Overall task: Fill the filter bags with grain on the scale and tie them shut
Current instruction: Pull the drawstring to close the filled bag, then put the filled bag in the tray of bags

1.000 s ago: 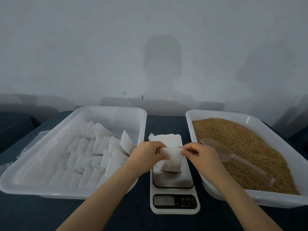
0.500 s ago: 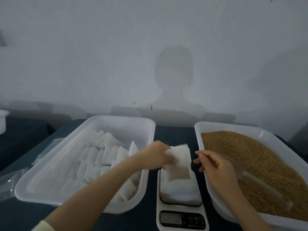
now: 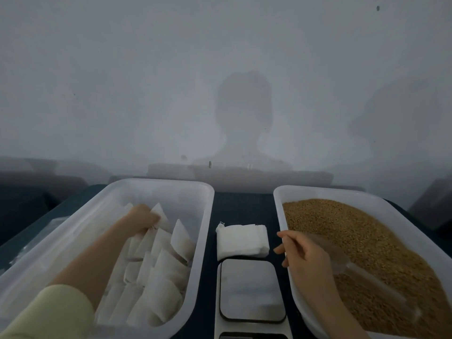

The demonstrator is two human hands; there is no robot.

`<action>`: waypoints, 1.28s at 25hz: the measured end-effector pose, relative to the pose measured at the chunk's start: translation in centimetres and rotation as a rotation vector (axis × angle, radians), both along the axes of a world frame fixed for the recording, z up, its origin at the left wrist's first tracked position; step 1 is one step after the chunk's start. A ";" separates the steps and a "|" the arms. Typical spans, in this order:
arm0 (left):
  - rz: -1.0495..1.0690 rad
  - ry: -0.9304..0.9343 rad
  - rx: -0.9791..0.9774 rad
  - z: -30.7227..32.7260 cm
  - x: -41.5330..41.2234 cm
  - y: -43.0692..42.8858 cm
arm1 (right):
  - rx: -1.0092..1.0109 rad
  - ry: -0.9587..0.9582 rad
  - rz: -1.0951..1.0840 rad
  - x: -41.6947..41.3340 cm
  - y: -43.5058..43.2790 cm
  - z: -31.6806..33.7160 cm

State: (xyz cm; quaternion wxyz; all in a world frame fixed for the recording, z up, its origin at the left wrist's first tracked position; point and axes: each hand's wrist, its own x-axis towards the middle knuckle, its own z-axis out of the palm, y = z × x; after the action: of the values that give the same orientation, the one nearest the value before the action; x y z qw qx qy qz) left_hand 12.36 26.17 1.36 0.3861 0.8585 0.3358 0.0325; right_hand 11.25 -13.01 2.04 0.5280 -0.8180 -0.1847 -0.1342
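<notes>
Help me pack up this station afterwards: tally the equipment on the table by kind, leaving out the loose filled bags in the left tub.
Tubs: 2, one with bags and one with grain
Scale: 1
Scoop: 1, lying in the grain
Stack of empty bags: 1, behind the scale
Total: 5

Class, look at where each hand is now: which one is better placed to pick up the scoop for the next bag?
The right hand. It hovers at the near rim of the grain tray, beside the clear scoop lying on the grain. The left hand is deep in the tray of filled bags, across the scale.
</notes>
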 end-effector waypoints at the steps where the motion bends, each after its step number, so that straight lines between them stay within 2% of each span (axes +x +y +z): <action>1: -0.013 0.013 -0.010 -0.5 0.0 -0.1 | -0.004 0.001 -0.002 0.0 0.0 0.0; 4: 0.025 0.002 -0.016 -0.7 0.0 -0.1 | -0.019 0.001 -0.013 0.0 0.1 0.0; 8: 0.038 0.081 0.039 0.3 -0.8 -0.5 | -0.025 0.010 -0.007 -0.1 0.1 0.1; 10: -0.024 0.120 0.284 1.6 -0.8 -1.6 | 0.003 0.010 -0.022 -0.1 0.0 0.1; 12: -0.052 0.025 0.543 3.4 -0.5 -4.5 | 0.054 0.020 -0.060 0.0 -0.2 0.1; 14: -0.122 -0.181 0.578 5.1 -0.1 -9.1 | 0.103 0.042 -0.097 0.1 -0.3 0.2; 16: -0.376 -0.225 0.688 5.3 0.6 -14.4 | 0.107 0.053 -0.114 0.2 -0.4 0.2; 17: -0.530 -0.177 0.724 4.8 1.0 -16.9 | 0.098 0.056 -0.119 0.2 -0.4 0.3; 19: -0.733 0.045 0.711 2.9 2.3 -20.4 | 0.082 0.054 -0.120 0.1 -0.4 0.3; 21: -0.787 0.321 0.744 0.8 3.7 -22.0 | 0.085 0.051 -0.117 0.0 -0.5 0.2; 23: -0.801 0.479 0.790 -0.9 5.1 -22.1 | 0.106 0.062 -0.122 0.0 -0.6 0.2; 29: -0.782 0.556 0.746 -1.5 7.5 -21.5 | 0.093 0.052 -0.110 0.1 -0.6 0.1; 31: -0.733 0.478 0.743 -1.3 6.9 -21.8 | 0.093 0.052 -0.111 0.1 -0.6 0.1; 32: -0.687 0.369 0.694 -1.1 6.4 -21.8 | 0.086 0.054 -0.113 0.1 -0.7 0.1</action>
State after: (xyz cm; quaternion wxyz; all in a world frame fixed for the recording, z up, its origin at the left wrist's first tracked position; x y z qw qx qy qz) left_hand 18.77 4.33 0.26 0.0016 0.9881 0.0664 -0.1385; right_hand 11.36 -13.67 2.14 0.5588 -0.8071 -0.1183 -0.1494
